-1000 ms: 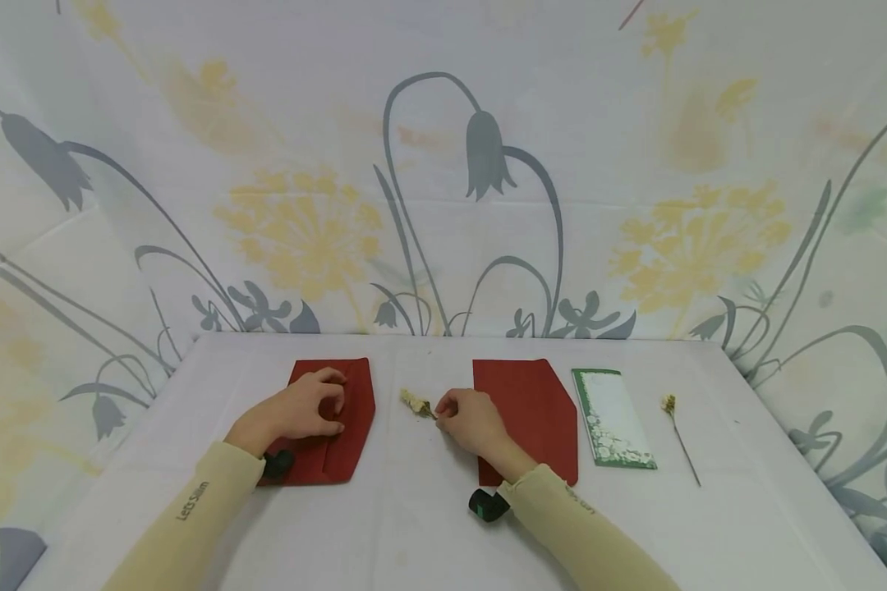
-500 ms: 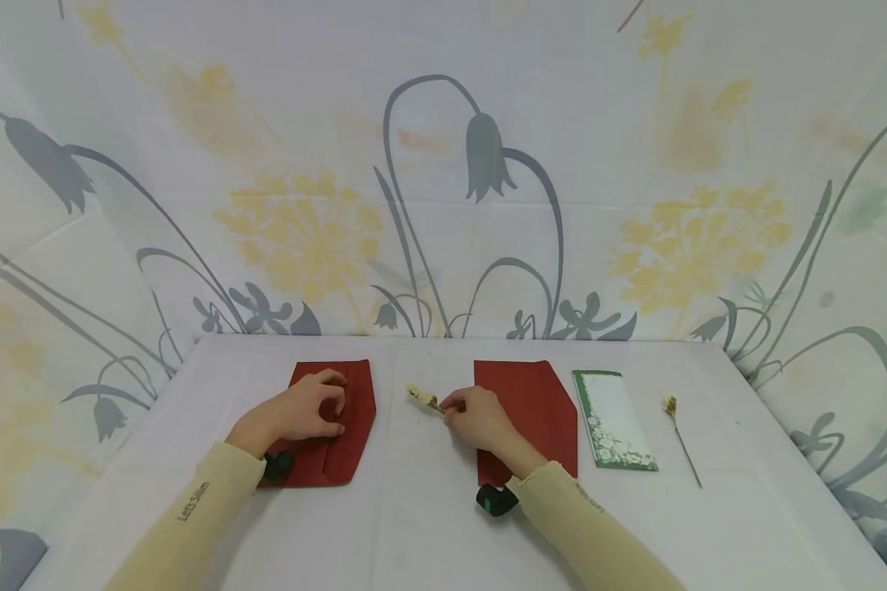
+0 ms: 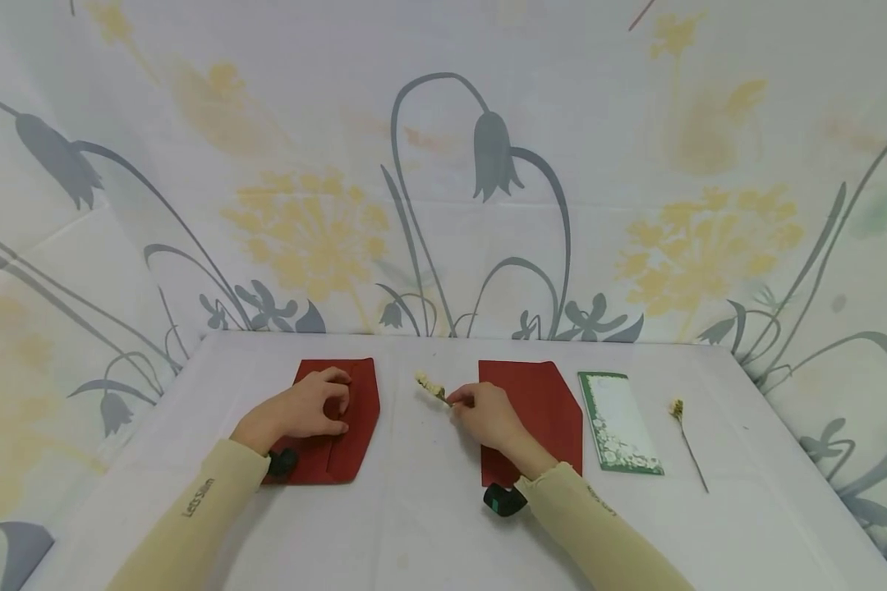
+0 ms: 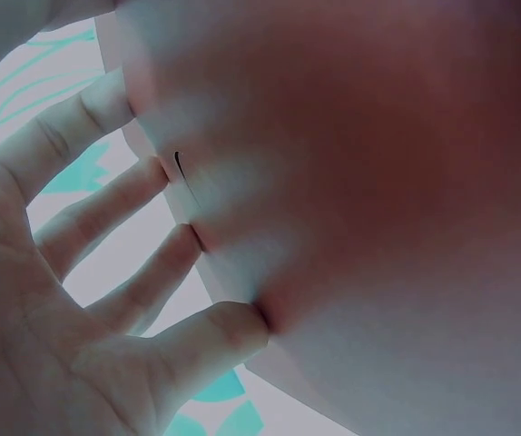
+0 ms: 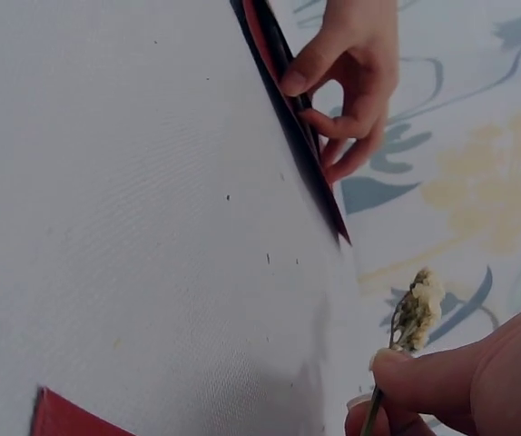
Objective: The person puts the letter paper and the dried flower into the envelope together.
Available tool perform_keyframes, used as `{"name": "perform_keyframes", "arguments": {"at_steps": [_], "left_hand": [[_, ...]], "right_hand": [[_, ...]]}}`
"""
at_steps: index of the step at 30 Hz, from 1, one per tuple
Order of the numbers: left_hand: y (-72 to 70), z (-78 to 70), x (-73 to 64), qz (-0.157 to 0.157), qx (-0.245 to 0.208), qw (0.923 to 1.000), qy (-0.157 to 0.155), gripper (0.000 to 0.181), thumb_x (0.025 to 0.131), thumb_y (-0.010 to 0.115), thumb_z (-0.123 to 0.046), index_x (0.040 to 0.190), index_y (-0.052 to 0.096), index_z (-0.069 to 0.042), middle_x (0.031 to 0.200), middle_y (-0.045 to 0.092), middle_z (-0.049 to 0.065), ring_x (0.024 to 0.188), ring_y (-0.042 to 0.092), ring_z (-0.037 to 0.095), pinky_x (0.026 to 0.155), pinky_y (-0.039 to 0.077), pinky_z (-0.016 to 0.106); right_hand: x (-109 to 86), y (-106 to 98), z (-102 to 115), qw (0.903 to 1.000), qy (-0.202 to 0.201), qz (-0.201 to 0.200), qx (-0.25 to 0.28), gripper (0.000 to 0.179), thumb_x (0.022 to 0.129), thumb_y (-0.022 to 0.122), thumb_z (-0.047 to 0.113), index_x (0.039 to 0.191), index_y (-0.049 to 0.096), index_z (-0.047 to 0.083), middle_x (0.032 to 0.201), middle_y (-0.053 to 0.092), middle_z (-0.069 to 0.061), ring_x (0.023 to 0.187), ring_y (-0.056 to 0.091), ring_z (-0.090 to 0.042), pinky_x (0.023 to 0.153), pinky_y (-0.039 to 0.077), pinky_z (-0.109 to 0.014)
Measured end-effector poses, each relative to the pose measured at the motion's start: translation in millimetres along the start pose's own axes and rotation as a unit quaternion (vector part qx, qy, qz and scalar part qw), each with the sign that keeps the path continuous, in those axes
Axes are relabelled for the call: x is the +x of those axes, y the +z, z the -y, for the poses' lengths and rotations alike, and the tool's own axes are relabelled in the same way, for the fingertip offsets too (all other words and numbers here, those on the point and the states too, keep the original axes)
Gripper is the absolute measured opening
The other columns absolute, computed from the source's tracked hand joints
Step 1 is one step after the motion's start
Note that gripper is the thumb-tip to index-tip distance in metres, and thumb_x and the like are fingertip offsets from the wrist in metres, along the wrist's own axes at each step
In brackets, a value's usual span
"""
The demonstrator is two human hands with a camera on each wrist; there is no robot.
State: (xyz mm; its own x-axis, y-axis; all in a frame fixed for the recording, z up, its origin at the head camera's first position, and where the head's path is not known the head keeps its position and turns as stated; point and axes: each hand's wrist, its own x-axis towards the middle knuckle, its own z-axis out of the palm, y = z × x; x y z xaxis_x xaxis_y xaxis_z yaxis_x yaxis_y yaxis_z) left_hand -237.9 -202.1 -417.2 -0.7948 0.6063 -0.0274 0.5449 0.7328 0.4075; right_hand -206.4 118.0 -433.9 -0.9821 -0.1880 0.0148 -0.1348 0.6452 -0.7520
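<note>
Pale yellow dried flower sprig [image 3: 430, 386]: held over the middle of the tabletop, between two red envelopes; blossom end points away from the holding fingers, up and to the left in the head view.
Right hand [image 3: 488, 417]: grip pinching the sprig's thin stem between thumb and fingertips, below the blossoms; the hand overlaps the left edge of the right envelope in the head view.
Red paper left envelope [image 3: 362, 443]: lies on the tabletop under the other hand, its angled corners to the right.
Left hand [image 3: 306, 408]: grip spread, fingers bent, tips touching the left envelope; the left wrist view shows gaps between the fingers.
Red paper right envelope [image 3: 543, 410]: flat, same orientation, partly covered by the right hand and forearm.
White rectangular card with green floral border [image 3: 624, 419]: just beside the right envelope, on its right.
Second dried sprig, yellow-headed and long-stemmed [image 3: 677, 410]: right of the card, apart from it, stem slanting toward the near side.
White-covered tabletop [image 3: 414, 517]: carries the items.
</note>
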Motion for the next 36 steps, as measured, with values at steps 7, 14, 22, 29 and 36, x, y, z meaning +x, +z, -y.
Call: {"name": "perform_keyframes", "arguments": {"at_steps": [7,14,22,29,36], "left_hand": [[-1.9,-0.7,-0.3,-0.003,0.004,1.0000,0.006,0.018,0.084,0.070,-0.013,0.076,0.056,-0.021,0.134,0.052,0.018,0.121,0.050,0.040,0.090,0.048,0.048],[-1.2,-0.7,-0.2,-0.002,0.001,1.0000,0.003,0.018,0.084,0.070,-0.013,0.076,0.056,-0.021,0.135,0.051,0.018,0.122,0.049,0.041,0.090,0.047,0.048],[-1.6,1.3,-0.9,-0.004,-0.003,1.0000,0.004,0.018,0.083,0.072,-0.013,0.077,0.056,-0.022,0.136,0.051,0.017,0.123,0.047,0.042,0.090,0.047,0.049],[0.3,5.0,-0.2,-0.011,-0.022,0.9997,-0.004,0.020,0.085,0.073,-0.013,0.077,0.056,-0.022,0.137,0.049,0.019,0.123,0.049,0.039,0.089,0.048,0.047],[-0.6,5.0,-0.1,-0.018,-0.028,0.9994,-0.010,0.019,0.085,0.072,-0.013,0.077,0.058,-0.022,0.137,0.049,0.020,0.121,0.051,0.039,0.090,0.048,0.048]], "right_hand": [[-0.3,-1,5,0.9999,-0.001,-0.012,0.009,0.015,0.094,0.066,0.004,0.104,0.076,0.008,0.099,0.071,-0.003,0.090,0.061,-0.020,0.074,0.051,-0.034],[-0.9,0,9,0.9999,-0.013,-0.004,0.009,0.014,0.094,0.066,0.003,0.102,0.076,0.006,0.099,0.071,-0.004,0.091,0.061,-0.020,0.074,0.051,-0.035],[-0.7,2,16,0.9997,-0.017,-0.008,0.013,0.012,0.094,0.065,0.002,0.101,0.075,0.006,0.100,0.068,-0.005,0.087,0.060,-0.019,0.071,0.050,-0.032],[0.4,7,21,0.9964,-0.002,0.029,0.080,0.013,0.095,0.067,0.007,0.106,0.073,0.005,0.095,0.069,-0.005,0.080,0.063,-0.018,0.065,0.050,-0.030],[5.4,17,28,0.9925,0.022,0.057,0.106,0.015,0.094,0.069,0.013,0.107,0.074,0.007,0.094,0.068,0.000,0.077,0.059,-0.017,0.066,0.049,-0.030]]}}
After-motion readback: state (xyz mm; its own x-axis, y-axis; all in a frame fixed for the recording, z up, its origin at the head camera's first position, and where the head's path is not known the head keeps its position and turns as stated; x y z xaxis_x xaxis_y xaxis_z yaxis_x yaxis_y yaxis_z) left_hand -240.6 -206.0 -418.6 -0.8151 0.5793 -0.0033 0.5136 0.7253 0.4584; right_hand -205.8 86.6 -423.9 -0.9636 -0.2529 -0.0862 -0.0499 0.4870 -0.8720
